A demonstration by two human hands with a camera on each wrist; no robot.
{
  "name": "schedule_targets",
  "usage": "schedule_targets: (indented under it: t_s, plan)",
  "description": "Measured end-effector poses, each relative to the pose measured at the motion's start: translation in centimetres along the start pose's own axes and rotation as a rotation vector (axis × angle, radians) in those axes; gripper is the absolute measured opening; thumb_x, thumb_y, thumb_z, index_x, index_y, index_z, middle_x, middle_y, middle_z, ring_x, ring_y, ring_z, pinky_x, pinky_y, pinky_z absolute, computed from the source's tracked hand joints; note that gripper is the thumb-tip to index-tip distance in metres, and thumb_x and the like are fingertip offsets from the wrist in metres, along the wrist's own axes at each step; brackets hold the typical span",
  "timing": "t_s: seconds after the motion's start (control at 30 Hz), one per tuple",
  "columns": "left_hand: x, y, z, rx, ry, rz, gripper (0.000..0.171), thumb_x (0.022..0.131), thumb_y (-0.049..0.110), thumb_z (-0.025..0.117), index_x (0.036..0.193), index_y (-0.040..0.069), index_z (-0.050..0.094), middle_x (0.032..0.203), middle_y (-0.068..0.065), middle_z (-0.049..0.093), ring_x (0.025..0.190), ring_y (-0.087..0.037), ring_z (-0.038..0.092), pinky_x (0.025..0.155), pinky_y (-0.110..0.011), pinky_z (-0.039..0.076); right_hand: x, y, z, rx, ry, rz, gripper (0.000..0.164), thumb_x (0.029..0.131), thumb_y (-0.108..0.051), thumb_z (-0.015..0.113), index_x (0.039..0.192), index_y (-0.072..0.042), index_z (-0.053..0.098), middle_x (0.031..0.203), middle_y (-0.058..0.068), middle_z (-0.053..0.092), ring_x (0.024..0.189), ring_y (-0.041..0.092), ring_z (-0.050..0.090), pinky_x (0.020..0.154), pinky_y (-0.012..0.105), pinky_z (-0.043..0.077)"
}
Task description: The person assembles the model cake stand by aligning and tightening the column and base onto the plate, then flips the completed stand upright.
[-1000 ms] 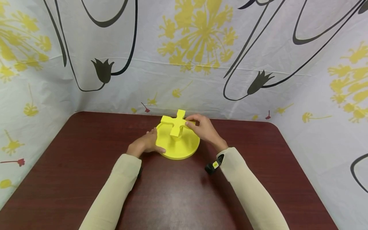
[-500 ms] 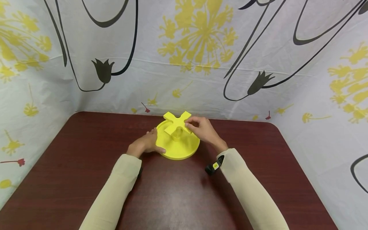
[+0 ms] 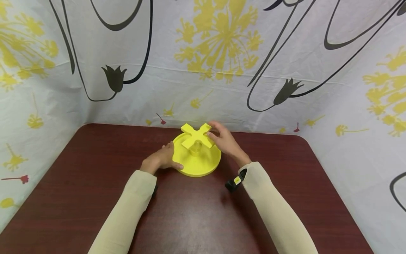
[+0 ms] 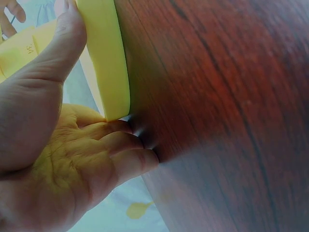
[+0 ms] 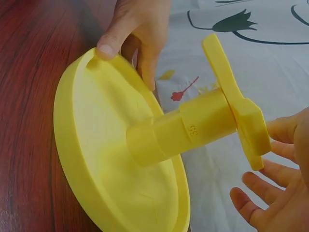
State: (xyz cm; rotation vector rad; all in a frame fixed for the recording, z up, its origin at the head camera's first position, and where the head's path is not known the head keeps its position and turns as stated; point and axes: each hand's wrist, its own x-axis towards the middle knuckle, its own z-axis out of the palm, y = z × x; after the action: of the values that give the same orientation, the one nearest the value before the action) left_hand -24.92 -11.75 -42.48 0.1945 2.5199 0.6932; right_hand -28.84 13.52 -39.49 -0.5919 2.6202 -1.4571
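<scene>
On the table stands a round yellow dish (image 3: 198,168) with a low rim. A yellow post (image 5: 181,128) with small raised digits rises from its middle, topped by a cross-shaped knob (image 3: 196,134). My left hand (image 3: 162,157) holds the dish's left side, thumb over the rim and fingers outside it, low at the tabletop in the left wrist view. My right hand (image 3: 226,141) is at the knob's right side, fingertips right at the end of one arm. Its other fingers are spread loosely in the right wrist view; the thumb is hidden there.
The dark red wooden table (image 3: 196,218) has rounded back corners. A white patterned cloth (image 3: 152,46) hangs close behind the dish and along both sides. A black wrist device (image 3: 234,182) sits under my right wrist.
The knob turned a little clockwise between the first two frames, my right fingers on its arm. Since then the fingers have loosened and moved toward the back arm. The dish and left hand stayed put.
</scene>
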Motion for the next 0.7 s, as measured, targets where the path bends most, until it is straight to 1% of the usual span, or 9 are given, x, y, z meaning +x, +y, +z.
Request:
schedule_targets:
  t_s: [0.07,0.17,0.37,0.5,0.6,0.7]
  plan:
    - [-0.01,-0.02,0.0,-0.002,0.0,0.002,0.114,0.088,0.045,0.073,0.156,-0.006,-0.005,0.164,-0.024,0.002,0.152,-0.041,0.005,0.122,-0.051,0.016,-0.02,-0.09,0.02,0.011,-0.019,0.022,0.048,0.103,-0.018,0.055,0.148,-0.008,0.043,0.151,0.011,0.043,0.133,0.029,0.051,0.102,0.046,0.048]
    - [0.01,-0.05,0.0,-0.005,0.0,0.002,0.115,0.089,0.044,0.073,0.156,-0.006,-0.005,0.164,-0.024,0.001,0.152,-0.041,0.005,0.122,-0.051,0.016,-0.06,-0.13,0.02,-0.019,-0.004,0.039,0.047,0.102,-0.02,0.057,0.147,-0.009,0.046,0.15,0.01,0.044,0.13,0.029,0.052,0.101,0.047,0.049]
    - [0.05,-0.04,-0.07,-0.003,-0.005,-0.003,0.115,0.089,0.045,0.073,0.156,-0.005,-0.005,0.165,-0.024,0.001,0.152,-0.041,0.004,0.122,-0.051,0.015,-0.04,0.03,-0.12,-0.086,0.024,0.012,0.043,0.103,-0.02,0.055,0.144,-0.009,0.051,0.144,0.015,0.045,0.125,0.033,0.053,0.103,0.049,0.046]
    - [0.08,-0.09,-0.02,-0.006,-0.004,-0.005,0.115,0.088,0.045,0.073,0.156,-0.005,-0.005,0.165,-0.024,0.001,0.152,-0.041,0.004,0.122,-0.051,0.016,-0.07,0.16,-0.18,-0.132,0.04,0.011,0.04,0.103,-0.022,0.056,0.14,-0.008,0.056,0.138,0.017,0.048,0.12,0.032,0.052,0.101,0.049,0.045]
    - [0.09,-0.1,0.01,-0.009,-0.002,-0.005,0.116,0.088,0.045,0.073,0.156,-0.005,-0.006,0.165,-0.023,0.001,0.152,-0.04,0.004,0.122,-0.051,0.016,-0.08,0.25,-0.19,-0.159,0.048,0.015,0.037,0.102,-0.023,0.057,0.136,-0.007,0.06,0.136,0.016,0.049,0.121,0.031,0.05,0.102,0.05,0.043]
    - [0.08,-0.08,0.02,-0.008,-0.003,-0.005,0.116,0.088,0.045,0.073,0.156,-0.005,-0.006,0.165,-0.023,0.001,0.152,-0.04,0.004,0.122,-0.05,0.016,-0.1,0.32,-0.19,-0.173,0.052,0.004,0.035,0.102,-0.023,0.058,0.132,-0.006,0.062,0.137,0.014,0.051,0.125,0.03,0.049,0.106,0.05,0.041]
